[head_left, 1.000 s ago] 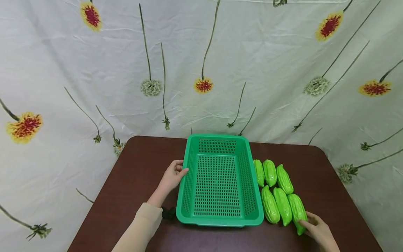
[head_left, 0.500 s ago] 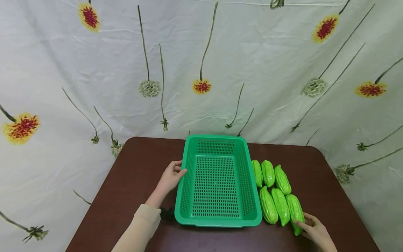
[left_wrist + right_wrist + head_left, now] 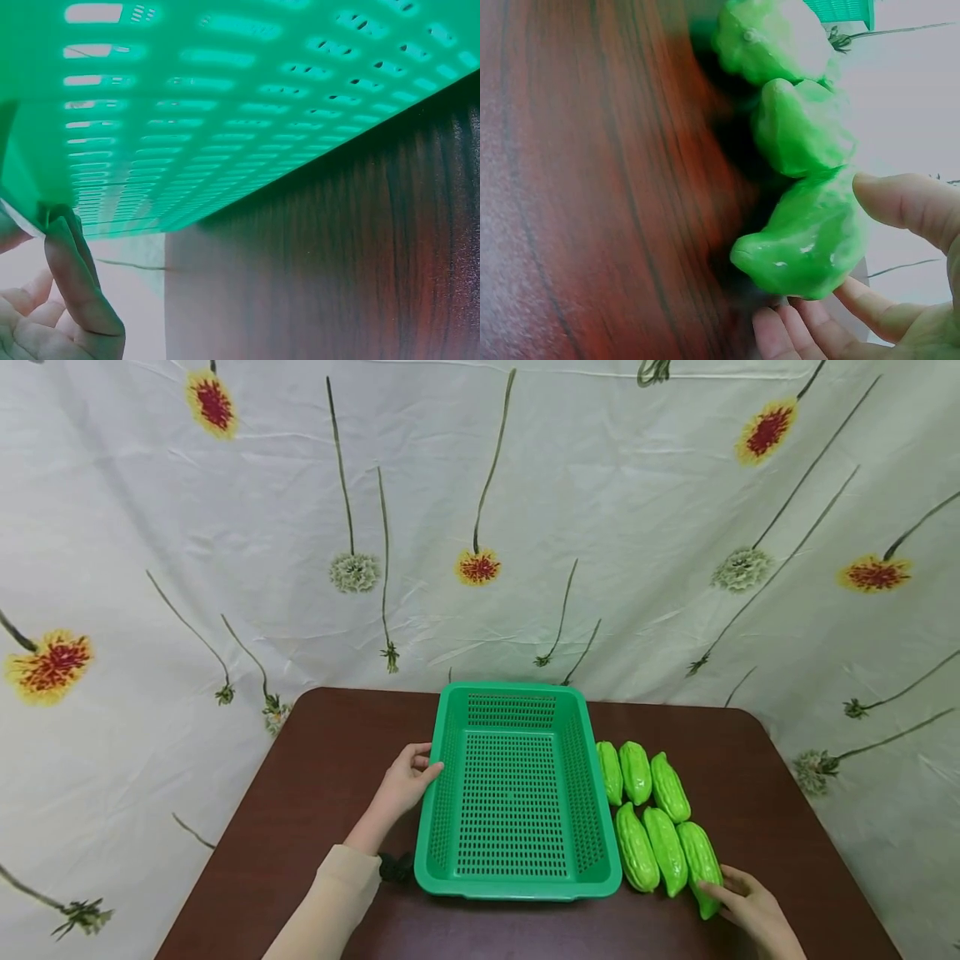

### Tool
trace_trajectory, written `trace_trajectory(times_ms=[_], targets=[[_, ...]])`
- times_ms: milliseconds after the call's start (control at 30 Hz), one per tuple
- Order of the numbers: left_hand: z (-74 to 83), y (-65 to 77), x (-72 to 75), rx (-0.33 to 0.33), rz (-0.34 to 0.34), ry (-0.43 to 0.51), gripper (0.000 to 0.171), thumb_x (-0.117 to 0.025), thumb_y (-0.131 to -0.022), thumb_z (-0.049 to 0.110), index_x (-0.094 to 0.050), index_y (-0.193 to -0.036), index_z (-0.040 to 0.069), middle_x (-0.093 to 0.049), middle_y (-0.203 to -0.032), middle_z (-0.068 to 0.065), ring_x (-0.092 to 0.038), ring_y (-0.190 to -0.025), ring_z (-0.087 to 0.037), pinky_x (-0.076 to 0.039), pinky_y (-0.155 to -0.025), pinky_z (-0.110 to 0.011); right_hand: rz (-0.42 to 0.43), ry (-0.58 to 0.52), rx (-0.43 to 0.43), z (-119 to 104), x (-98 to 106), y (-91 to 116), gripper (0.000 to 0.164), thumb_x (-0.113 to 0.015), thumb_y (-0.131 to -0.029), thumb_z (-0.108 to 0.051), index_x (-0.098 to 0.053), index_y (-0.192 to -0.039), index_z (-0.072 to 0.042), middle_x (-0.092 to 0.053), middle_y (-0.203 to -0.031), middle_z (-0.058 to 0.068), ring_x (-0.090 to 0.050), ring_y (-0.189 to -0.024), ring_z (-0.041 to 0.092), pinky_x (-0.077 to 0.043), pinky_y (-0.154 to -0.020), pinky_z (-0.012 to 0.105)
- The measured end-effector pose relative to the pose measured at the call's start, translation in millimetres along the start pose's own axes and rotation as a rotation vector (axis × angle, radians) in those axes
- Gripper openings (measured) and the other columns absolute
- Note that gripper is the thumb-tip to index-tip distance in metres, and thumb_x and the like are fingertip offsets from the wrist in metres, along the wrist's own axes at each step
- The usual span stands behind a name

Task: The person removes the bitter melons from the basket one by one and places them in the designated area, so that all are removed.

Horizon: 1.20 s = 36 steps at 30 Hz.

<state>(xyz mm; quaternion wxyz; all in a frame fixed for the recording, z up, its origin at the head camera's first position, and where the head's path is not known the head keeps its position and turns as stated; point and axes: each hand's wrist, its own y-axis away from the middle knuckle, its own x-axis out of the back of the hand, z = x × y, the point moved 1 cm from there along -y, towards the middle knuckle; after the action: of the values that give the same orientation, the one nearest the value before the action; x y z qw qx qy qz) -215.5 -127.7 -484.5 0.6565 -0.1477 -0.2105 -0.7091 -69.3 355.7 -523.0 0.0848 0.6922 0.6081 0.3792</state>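
Note:
A green perforated plastic basket (image 3: pixel 517 891) stands in the middle of the table. My left hand (image 3: pixel 405 781) grips its left rim; in the left wrist view the fingers (image 3: pixel 79 277) bend at the basket's edge. To the right of the basket lie several bright green bitter melons in two rows. At the front right, my right hand (image 3: pixel 753 906) pinches the near end of the outermost bitter melon (image 3: pixel 699 860). The right wrist view has the thumb (image 3: pixel 900 199) on top of that melon and the fingers along its outer side, close to the tabletop.
Two more bitter melons (image 3: pixel 663 847) (image 3: pixel 636 852) lie beside the pinched one, and a back row (image 3: pixel 636 772) lies behind them. A small black object (image 3: pixel 396 867) sits by the left wrist. A flowered white cloth (image 3: pixel 480 485) hangs behind the dark wooden table (image 3: pixel 300 810).
The head view has shifted slightly, so everything appears a little further left. Both hands keep their places on the basket and the bitter melon.

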Motion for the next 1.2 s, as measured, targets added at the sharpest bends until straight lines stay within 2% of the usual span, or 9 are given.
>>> trace_trajectory(times_ms=[367, 633, 833, 1067, 1200], targets=[[0.2, 3.4, 2.3, -0.010, -0.008, -0.018, 0.048, -0.061, -0.099, 0.016, -0.045, -0.140, -0.002, -0.061, -0.111, -0.021, -0.062, -0.089, -0.025, -0.053, -0.074, -0.039, 0.033, 0.035, 0.028, -7.0, 12.4, 2.4, 0.101, -0.064, -0.092, -0.051, -0.016, -0.149, 0.017, -0.022, -0.147, 0.045, -0.036, -0.130, 0.056, -0.049, -0.097, 0.051], [2.0, 2.3, 3.9, -0.009, -0.025, -0.019, 0.048, -0.060, -0.100, 0.020, -0.045, -0.140, -0.002, -0.061, -0.113, -0.020, -0.062, -0.097, -0.028, -0.052, -0.078, -0.042, 0.103, 0.062, 0.068, -32.1, 19.8, 7.0, 0.101, -0.061, -0.090, -0.059, -0.019, -0.153, 0.008, -0.024, -0.150, 0.039, -0.034, -0.133, 0.053, -0.039, -0.102, 0.060], [1.4, 2.2, 6.0, 0.007, -0.052, -0.033, 0.050, -0.059, -0.100, 0.023, -0.045, -0.142, -0.002, -0.061, -0.116, -0.021, -0.062, -0.099, -0.029, -0.052, -0.078, -0.042, 0.118, 0.058, 0.139, -55.9, 12.4, 10.9, 0.095, -0.060, -0.093, -0.056, -0.020, -0.154, 0.005, -0.025, -0.153, 0.034, -0.031, -0.138, 0.048, -0.036, -0.107, 0.059], [3.0, 1.3, 6.4, 0.017, -0.049, -0.024, 0.048, -0.058, -0.101, 0.023, -0.045, -0.141, 0.000, -0.060, -0.115, -0.020, -0.061, -0.093, -0.025, -0.051, -0.074, -0.038, 0.123, 0.047, 0.246, -86.5, -4.2, 12.8, 0.078, -0.059, -0.098, -0.043, -0.026, -0.153, 0.000, -0.032, -0.152, 0.030, -0.037, -0.138, 0.045, -0.040, -0.106, 0.055], [3.4, 0.7, 6.5, 0.008, -0.053, -0.031, 0.048, -0.057, -0.101, 0.024, -0.045, -0.141, -0.001, -0.060, -0.114, -0.021, -0.060, -0.089, -0.023, -0.050, -0.073, -0.038, 0.113, 0.047, 0.291, -99.8, -12.7, 14.4, 0.075, -0.061, -0.097, -0.040, -0.028, -0.153, -0.001, -0.034, -0.152, 0.028, -0.038, -0.137, 0.043, -0.039, -0.107, 0.055]])
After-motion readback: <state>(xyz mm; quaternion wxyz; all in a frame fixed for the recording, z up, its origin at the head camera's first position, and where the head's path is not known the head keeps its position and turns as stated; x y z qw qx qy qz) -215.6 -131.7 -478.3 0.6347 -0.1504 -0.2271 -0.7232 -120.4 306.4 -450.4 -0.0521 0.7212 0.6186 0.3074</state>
